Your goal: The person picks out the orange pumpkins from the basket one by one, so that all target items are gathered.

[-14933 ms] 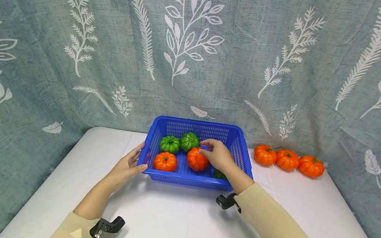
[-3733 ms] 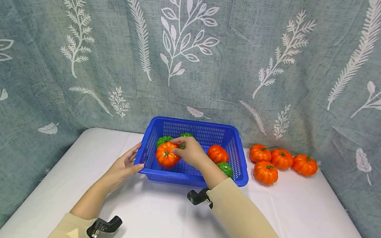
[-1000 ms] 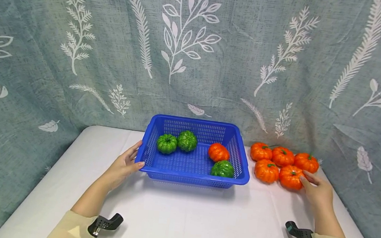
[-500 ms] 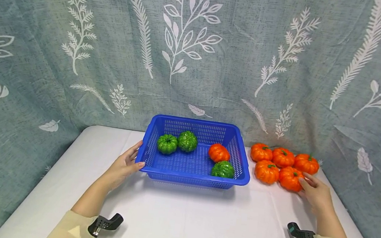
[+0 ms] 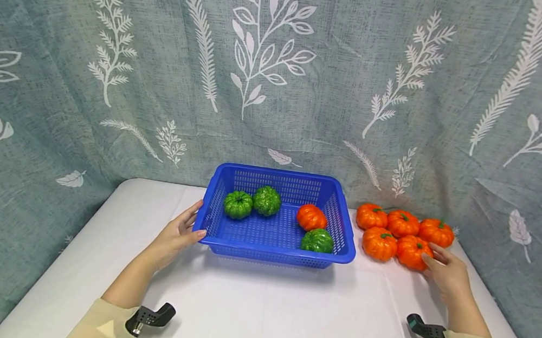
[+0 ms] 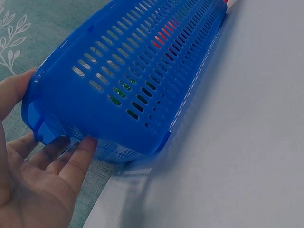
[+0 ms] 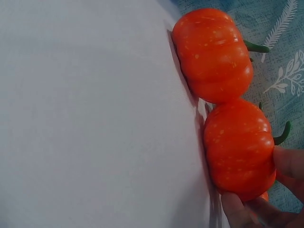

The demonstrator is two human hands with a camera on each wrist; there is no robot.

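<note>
A blue basket [image 5: 272,253] stands at the middle of the white table. My left hand [image 5: 177,239] holds its left end, thumb at the rim and fingers against the outer wall [image 6: 95,104]. Inside are two green pumpkins [image 5: 237,205] at the back left, with an orange pumpkin [image 5: 311,217] and another green pumpkin [image 5: 317,241] at the right. Right of the basket, my right hand [image 5: 452,273] grips the orange pumpkin [image 5: 412,253] at the front of a group. In the right wrist view, thumb and fingers lie around that pumpkin [image 7: 240,152], which touches its neighbour [image 7: 213,54].
Several orange pumpkins [image 5: 403,223] sit close together in two rows at the table's back right. A grey-green leaf-patterned curtain [image 5: 279,83] hangs behind the white table [image 5: 263,304] and along its sides.
Since the oldest frames, two more orange pumpkins have gone from the basket to the right-hand group. My right hand moved from the basket to there; over the last second it barely shifted. The left stayed.
</note>
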